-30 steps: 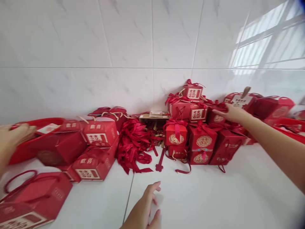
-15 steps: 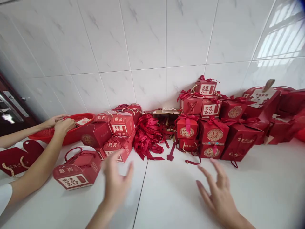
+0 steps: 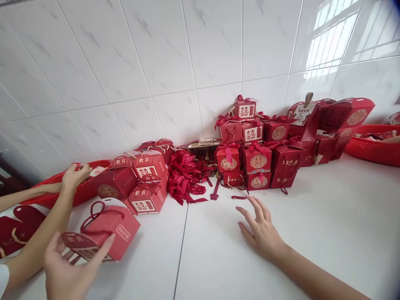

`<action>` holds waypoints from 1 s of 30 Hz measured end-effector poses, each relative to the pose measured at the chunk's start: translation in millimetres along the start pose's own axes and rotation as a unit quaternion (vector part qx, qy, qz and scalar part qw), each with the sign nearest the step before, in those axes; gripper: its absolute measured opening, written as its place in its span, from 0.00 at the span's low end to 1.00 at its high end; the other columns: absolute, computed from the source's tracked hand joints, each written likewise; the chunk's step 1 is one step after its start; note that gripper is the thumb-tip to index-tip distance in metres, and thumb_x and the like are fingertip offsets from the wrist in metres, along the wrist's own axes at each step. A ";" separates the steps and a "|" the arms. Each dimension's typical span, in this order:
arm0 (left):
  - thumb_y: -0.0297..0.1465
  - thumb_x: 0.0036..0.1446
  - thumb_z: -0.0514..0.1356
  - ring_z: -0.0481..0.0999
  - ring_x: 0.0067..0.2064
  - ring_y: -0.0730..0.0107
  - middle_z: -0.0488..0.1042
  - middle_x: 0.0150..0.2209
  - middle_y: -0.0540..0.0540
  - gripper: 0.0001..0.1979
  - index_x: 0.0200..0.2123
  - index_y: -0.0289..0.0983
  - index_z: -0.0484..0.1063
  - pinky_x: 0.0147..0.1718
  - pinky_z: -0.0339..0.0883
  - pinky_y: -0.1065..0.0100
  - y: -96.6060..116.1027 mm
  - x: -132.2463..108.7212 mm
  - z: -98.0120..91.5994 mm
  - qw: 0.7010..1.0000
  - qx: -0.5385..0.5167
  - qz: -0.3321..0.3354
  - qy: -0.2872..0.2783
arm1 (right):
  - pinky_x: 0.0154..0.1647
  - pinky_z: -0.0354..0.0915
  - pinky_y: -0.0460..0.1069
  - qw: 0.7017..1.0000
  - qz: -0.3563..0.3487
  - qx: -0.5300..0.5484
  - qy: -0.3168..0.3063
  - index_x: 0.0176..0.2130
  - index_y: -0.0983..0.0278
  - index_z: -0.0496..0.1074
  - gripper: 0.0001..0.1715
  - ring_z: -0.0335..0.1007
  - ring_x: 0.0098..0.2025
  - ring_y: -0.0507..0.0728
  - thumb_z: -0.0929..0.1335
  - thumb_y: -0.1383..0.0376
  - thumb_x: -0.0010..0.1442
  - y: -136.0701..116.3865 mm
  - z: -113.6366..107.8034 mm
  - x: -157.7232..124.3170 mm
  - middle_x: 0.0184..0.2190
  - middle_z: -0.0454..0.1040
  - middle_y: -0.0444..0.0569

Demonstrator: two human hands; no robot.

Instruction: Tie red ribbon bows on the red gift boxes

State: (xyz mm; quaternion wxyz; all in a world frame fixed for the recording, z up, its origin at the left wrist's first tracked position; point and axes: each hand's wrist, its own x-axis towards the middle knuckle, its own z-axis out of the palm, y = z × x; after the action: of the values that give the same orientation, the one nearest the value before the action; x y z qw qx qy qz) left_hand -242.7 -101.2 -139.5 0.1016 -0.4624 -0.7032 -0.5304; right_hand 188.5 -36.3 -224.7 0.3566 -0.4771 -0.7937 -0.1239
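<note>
At lower left my left hand [image 3: 70, 268] is closed on a red gift box [image 3: 123, 233] with a dark red rope handle, its thumb across the near face. The box is tilted, and my fingers partly cover its printed front. My right hand [image 3: 262, 231] is over the white table right of centre, fingers apart and holding nothing. Its fingertips are close to a thin dark red strap [image 3: 239, 197]; contact cannot be made out. Another dark red strap with a flower-shaped end [image 3: 214, 195] lies just left of that.
Stacked red boxes [image 3: 258, 160] stand against the tiled wall, beside a heap of red ribbons [image 3: 184, 177]. More boxes [image 3: 146, 198] are stacked at left. Another person's hands [image 3: 75, 175] work over a red basket [image 3: 103, 164]. A second red basket [image 3: 371, 150] sits at far right.
My left hand has moved left and down and taken hold of the gift box, which is now turned and tilted. The view has swung right. My right hand stays open.
</note>
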 end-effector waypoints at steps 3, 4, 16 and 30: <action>0.43 0.39 0.69 0.68 0.56 0.38 0.60 0.60 0.40 0.54 0.66 0.50 0.42 0.49 0.69 0.42 33.8 -41.6 2.4 0.983 -0.152 -0.039 -0.099 | 0.54 0.60 0.66 1.000 0.002 0.001 -0.001 0.51 0.61 0.65 0.17 0.47 0.64 0.71 0.62 0.63 0.63 -0.3 0.2 -0.3 0.63 0.49 0.60; 0.43 0.42 0.68 0.68 0.57 0.42 0.60 0.61 0.40 0.54 0.66 0.51 0.38 0.50 0.68 0.44 47.3 -57.1 6.8 0.964 -0.192 -0.031 -0.180 | 0.54 0.60 0.66 1.000 0.002 0.001 -0.002 0.50 0.61 0.66 0.15 0.47 0.64 0.71 0.62 0.63 0.63 -0.6 -0.4 -0.5 0.63 0.49 0.61; 0.29 0.62 0.53 0.43 0.69 0.54 0.39 0.70 0.46 0.36 0.67 0.52 0.37 0.61 0.53 0.50 114.6 -125.6 65.0 0.853 -0.216 0.186 -0.438 | 0.61 0.56 0.63 0.967 0.055 0.237 -0.080 0.54 0.58 0.62 0.18 0.48 0.65 0.62 0.58 0.66 0.65 2.2 -19.3 -2.3 0.62 0.54 0.55; 0.32 0.60 0.56 0.67 0.56 0.57 0.64 0.51 0.40 0.06 0.41 0.42 0.67 0.53 0.67 0.55 116.3 -129.6 80.7 0.927 -0.182 0.120 -0.306 | 0.59 0.60 0.62 0.874 0.073 0.448 -0.173 0.66 0.55 0.42 0.46 0.55 0.63 0.64 0.66 0.68 0.55 -25.0 -19.5 -17.5 0.63 0.56 0.56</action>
State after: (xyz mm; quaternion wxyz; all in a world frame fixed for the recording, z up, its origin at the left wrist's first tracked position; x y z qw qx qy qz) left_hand -54.9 -102.7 -179.4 -0.1413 -0.6932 -0.5314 -0.4659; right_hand 181.2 -71.3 -219.1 0.3966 -0.3369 -0.7763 0.3557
